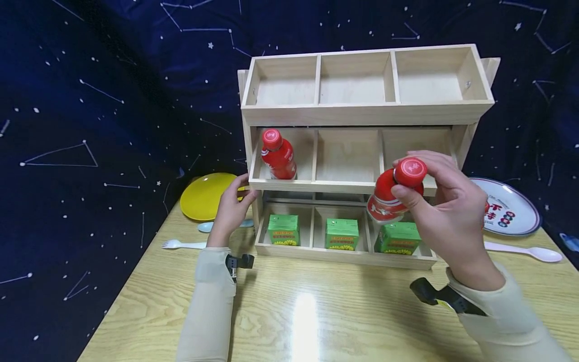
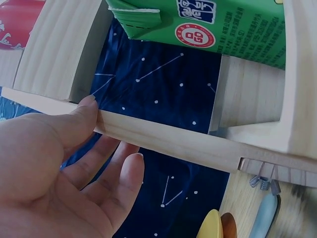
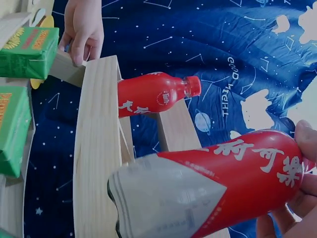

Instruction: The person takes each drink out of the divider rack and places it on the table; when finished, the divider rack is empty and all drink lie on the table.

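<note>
In the head view, my right hand [image 1: 459,216] grips a red cola bottle [image 1: 390,193] by its upper part. The bottle tilts in front of the right end of the wooden rack's middle tier, above a green drink carton [image 1: 400,238]. Its grey lower part and white lettering show in the right wrist view. My left hand [image 1: 232,213] holds the left side post [image 2: 163,144] of the wooden rack [image 1: 366,115], thumb on one side and fingers on the other. Another red bottle [image 1: 281,161] stands in the middle tier's left compartment.
More green cartons stand in the bottom tier's left [image 1: 283,230] and middle compartments. A yellow plate [image 1: 205,196], a white fork [image 1: 183,245] and a blue utensil [image 1: 205,227] lie left. On the right are a white plate [image 1: 520,206] and a pink spoon [image 1: 543,254].
</note>
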Demonstrator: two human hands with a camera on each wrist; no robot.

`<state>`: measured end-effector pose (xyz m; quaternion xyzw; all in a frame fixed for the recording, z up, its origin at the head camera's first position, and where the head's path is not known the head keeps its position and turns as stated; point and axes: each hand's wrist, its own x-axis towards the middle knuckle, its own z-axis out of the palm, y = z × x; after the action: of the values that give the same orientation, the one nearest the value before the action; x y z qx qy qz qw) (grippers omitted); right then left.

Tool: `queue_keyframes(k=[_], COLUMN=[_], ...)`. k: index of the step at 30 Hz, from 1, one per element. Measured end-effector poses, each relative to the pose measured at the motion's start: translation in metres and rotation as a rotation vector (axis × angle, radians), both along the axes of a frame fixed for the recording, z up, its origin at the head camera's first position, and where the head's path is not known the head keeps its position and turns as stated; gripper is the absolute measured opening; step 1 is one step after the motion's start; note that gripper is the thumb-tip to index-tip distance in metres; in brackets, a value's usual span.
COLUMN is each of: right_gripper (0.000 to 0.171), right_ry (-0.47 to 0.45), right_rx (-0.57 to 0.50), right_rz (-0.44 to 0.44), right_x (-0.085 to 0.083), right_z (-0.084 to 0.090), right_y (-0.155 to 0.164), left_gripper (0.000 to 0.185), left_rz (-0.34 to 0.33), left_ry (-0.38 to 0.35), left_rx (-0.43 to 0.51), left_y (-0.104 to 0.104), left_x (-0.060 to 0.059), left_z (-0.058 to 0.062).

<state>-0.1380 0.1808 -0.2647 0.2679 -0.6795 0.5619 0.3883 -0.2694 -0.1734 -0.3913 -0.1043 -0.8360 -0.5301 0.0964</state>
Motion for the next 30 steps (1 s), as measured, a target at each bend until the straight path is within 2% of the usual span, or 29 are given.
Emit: queue_keyframes(k=[6,11,13,17,22,27,30], right_gripper=[0.045,0.043,0.043,0.043,0.039,0.038,0.036], right_ry=[-0.033,-0.118,-0.151,-0.193,-0.24,-0.352,-0.392], right_rx=[-0.035,0.056,0.127,0.167,0.132,0.118,0.061], right_rz=[0.062,-0.086,-0.198,-0.31,-0.41,-0.612,-0.666], right_x=[0.024,0.041,0.045,0.05,0.053,0.053,0.051], right_z=[-0.016,-0.032,-0.037,-0.048,-0.067,-0.086,-0.098], right_y=[0.027,0.053,0.063,0.083,0.107,0.131,0.146], left_gripper=[0.05,0.049,0.049,0.049,0.048,0.048,0.047], left_rz=[-0.008,-0.007,-0.002,0.012,0.03,0.045,0.045], left_ry=[0.005,0.0,0.003,0.021,0.047,0.054,0.064], left_rx=[0.0,0.003,0.005,0.004,0.004,-0.003,-0.004], left_y=[0.002,0.002,0.002,0.001,0.001,0.002,0.003], left_x=[0.0,-0.001,-0.001,0.0,0.001,0.001,0.0], left_z=[-0.001,-0.001,-0.001,-0.003,-0.003,-0.002,-0.002])
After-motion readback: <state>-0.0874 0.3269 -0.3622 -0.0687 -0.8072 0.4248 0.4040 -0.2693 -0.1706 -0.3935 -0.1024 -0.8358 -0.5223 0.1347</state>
